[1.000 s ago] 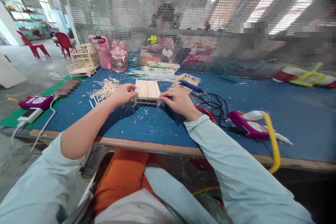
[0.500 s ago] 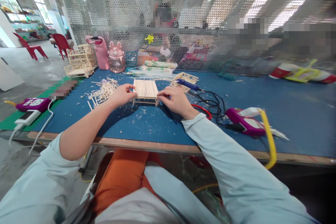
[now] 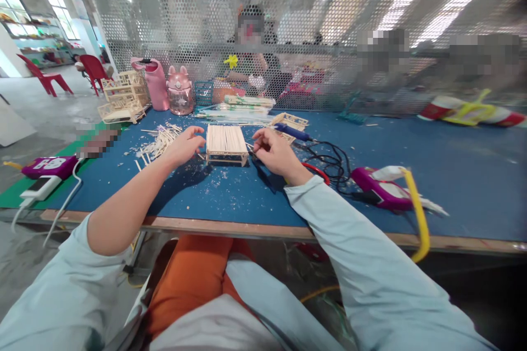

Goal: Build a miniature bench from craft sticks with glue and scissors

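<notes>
A small bench-like model (image 3: 226,140) of pale wooden sticks stands on the blue table, its top a row of sticks laid side by side. To its left hovers my left hand (image 3: 185,147), fingers loosely bent and apart, holding nothing. My right hand (image 3: 275,152) is just off the model's right side, with its fingers curled and a gap between thumb and forefinger; I see nothing held in it. Beyond my left hand lies a heap of loose sticks (image 3: 162,140). A blue-handled tool (image 3: 294,131) rests past my right hand, against another stick frame (image 3: 290,119).
Stacked stick furniture (image 3: 123,96), a pink bottle (image 3: 156,85) and a pink jar (image 3: 180,93) stand at the back left. Bagged sticks (image 3: 239,109) lie before the perforated metal screen (image 3: 185,11). Black cable (image 3: 333,162) and a purple glue-gun-like object (image 3: 382,189) are on the right.
Both hands have let go of the stick model and drawn apart, the left to its left and the right slightly to its right. The model stays standing on the table.
</notes>
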Action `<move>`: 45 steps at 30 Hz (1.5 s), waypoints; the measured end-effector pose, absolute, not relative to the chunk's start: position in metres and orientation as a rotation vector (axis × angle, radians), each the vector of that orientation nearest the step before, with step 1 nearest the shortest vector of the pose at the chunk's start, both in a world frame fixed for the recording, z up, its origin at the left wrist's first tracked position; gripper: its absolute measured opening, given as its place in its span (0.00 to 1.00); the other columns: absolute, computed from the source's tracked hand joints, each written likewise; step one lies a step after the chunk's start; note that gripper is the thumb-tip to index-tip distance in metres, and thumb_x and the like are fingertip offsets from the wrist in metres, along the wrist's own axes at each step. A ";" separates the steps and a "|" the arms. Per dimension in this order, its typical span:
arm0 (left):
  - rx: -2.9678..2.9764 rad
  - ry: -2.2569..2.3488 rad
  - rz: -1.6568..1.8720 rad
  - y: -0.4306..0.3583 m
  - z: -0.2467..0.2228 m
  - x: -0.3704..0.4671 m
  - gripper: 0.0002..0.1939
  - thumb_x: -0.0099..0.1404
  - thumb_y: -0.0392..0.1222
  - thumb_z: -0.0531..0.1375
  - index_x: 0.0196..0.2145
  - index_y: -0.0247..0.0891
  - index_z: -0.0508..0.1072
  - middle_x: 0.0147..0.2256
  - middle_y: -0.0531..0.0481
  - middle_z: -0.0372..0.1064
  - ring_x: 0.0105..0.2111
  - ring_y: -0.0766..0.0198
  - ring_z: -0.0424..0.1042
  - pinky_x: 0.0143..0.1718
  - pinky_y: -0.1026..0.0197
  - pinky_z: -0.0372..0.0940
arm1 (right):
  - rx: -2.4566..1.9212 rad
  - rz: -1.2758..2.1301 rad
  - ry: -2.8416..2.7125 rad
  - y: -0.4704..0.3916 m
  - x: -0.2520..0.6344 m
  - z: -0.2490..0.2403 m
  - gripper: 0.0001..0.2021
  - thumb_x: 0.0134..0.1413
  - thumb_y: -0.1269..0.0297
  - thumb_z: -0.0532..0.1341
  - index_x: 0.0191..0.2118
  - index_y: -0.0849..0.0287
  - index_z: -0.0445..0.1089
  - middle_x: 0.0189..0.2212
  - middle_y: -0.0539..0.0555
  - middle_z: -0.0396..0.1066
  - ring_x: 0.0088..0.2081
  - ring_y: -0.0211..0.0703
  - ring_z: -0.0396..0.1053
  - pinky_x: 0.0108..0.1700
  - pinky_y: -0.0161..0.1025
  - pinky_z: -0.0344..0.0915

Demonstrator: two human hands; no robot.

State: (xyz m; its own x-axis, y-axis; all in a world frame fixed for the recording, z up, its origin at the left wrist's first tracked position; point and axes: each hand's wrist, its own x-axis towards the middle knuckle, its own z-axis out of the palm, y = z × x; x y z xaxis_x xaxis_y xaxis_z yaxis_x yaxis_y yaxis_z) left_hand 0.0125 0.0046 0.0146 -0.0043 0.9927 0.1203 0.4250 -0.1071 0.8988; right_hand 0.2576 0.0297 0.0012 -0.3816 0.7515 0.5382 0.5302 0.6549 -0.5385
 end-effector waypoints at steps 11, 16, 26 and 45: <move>1.761 1.272 1.234 0.009 0.003 0.018 0.20 0.52 0.38 0.61 0.44 0.34 0.67 0.20 0.57 0.63 0.19 0.70 0.61 0.23 0.65 0.54 | -0.939 0.864 -1.829 0.028 0.251 0.002 0.17 0.41 0.62 0.62 0.40 0.57 0.60 0.23 0.47 0.70 0.22 0.35 0.65 0.26 0.34 0.58; 1.587 1.174 1.414 0.004 0.010 0.023 0.13 0.53 0.42 0.62 0.37 0.36 0.68 0.21 0.53 0.70 0.17 0.71 0.61 0.21 0.65 0.58 | -0.882 0.788 -1.789 0.022 0.249 0.007 0.16 0.44 0.61 0.62 0.41 0.59 0.65 0.22 0.48 0.70 0.21 0.34 0.64 0.25 0.34 0.59; 1.547 1.073 1.469 0.003 0.009 0.027 0.14 0.50 0.39 0.63 0.35 0.38 0.64 0.18 0.58 0.67 0.16 0.72 0.62 0.21 0.66 0.58 | -0.869 0.730 -1.709 0.025 0.247 0.003 0.15 0.44 0.60 0.62 0.40 0.58 0.66 0.24 0.48 0.70 0.24 0.36 0.66 0.28 0.36 0.62; 1.618 1.088 1.505 0.002 0.005 0.027 0.16 0.53 0.39 0.62 0.41 0.35 0.68 0.22 0.57 0.68 0.18 0.72 0.63 0.23 0.67 0.60 | -0.853 0.782 -1.636 0.025 0.247 0.002 0.19 0.42 0.61 0.63 0.42 0.59 0.64 0.23 0.48 0.71 0.24 0.35 0.66 0.29 0.36 0.63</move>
